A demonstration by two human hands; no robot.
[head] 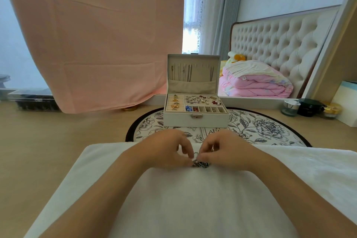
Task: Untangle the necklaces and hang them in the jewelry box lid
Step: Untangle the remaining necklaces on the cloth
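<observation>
- Picking at the knot of necklaces, we have both hands closed narrowly on it: the left hand pinches its left side with curled fingertips, and the right hand pinches the top and right side.
- We see the knot as a small dark and silvery clump lying on a white towel, which covers the desk's near edge. A thin loop of chain rises from it between the two hands.
- We judge the untangling unfinished, since the clump looks tight and no single chain is free of it.
- We count several thin chains already hanging in the lid of the jewelry box, their ends tucked into the fabric pocket. The hooks at the lid's right look bare, so there is room for what we hold.
- We cannot tell how many necklaces are in the knot, so how much is left is a guess.
- The box stands open, lid upright, at the middle of the desk on a round floral mat.
- We read a few printed letters on the mat just in front of the box, roughly "AEC". The rest is hidden by our right hand, and nothing else is legible.
- Near the desk's right edge stand a glass jar, a black jar and a gold-lidded jar. Their labels are too small to read.
</observation>
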